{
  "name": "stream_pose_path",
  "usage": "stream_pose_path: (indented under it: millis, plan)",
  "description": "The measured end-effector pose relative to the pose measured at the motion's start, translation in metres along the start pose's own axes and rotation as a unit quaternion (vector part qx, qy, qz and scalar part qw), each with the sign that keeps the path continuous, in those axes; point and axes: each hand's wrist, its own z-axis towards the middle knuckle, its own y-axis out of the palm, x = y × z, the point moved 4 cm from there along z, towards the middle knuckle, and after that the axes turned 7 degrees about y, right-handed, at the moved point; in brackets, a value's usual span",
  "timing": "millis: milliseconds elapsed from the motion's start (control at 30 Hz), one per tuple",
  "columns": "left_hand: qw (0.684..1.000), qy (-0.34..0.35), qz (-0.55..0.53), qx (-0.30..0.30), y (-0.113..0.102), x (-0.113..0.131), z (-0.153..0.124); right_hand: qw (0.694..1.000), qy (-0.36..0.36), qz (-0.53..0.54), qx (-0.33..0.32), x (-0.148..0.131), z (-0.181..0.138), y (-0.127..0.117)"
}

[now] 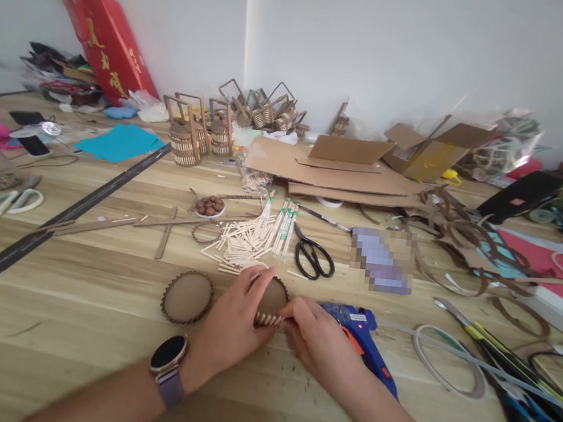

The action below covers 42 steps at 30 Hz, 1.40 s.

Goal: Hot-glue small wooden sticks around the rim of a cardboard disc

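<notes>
My left hand (233, 317) is closed around a round cardboard disc (273, 296) with a dark ridged rim, thumb and fingers on its edge. A row of short pale sticks stands along the near side of that rim. There my right hand (315, 339) pinches with thumb and fingertips; what lies between them is too small to make out. A second disc (187, 297) with the same rim lies left of my left hand. A blue glue gun (372, 355) with a small red light lies beside my right hand. Behind the held disc lies a loose heap of short wooden sticks (243, 240).
Black-handled scissors (314, 258) lie past my right hand, near wrapped chopsticks (284, 228). A small bowl of nuts (210, 206) stands behind the sticks. Farther back are small stick baskets (185, 146) and cardboard sheets (277, 160). Pliers (498, 354) and brown strips (464, 237) crowd the right.
</notes>
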Motion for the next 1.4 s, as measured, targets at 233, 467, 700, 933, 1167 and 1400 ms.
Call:
stream_pose_path:
  millis: [233, 467, 700, 933, 1167, 1400]
  plan:
    - [1.0, -0.001, -0.008, -0.003, -0.001, 0.0, -0.001, 1.0, -0.011, -0.002, 0.012, 0.0, -0.001, 0.001]
    - [1.0, 0.005, -0.011, -0.002, -0.001, 0.0, -0.002, 0.999, -0.021, -0.006, 0.029, 0.001, -0.001, 0.002]
    - [1.0, 0.009, -0.015, 0.002, -0.001, -0.002, -0.002, 0.999, -0.029, -0.01, 0.038, -0.002, -0.002, -0.001]
    - [0.999, 0.009, -0.034, -0.006, -0.003, -0.006, -0.002, 0.997, -0.059, -0.015, 0.037, -0.006, -0.002, -0.015]
    - [0.999, -0.027, -0.025, -0.006, -0.008, -0.007, -0.003, 0.998, 0.034, -0.057, 0.022, 0.015, -0.005, -0.057]
    - [0.999, -0.041, -0.007, 0.002, -0.005, -0.005, -0.002, 0.935, 0.293, -0.124, -0.155, 0.065, -0.038, -0.079]
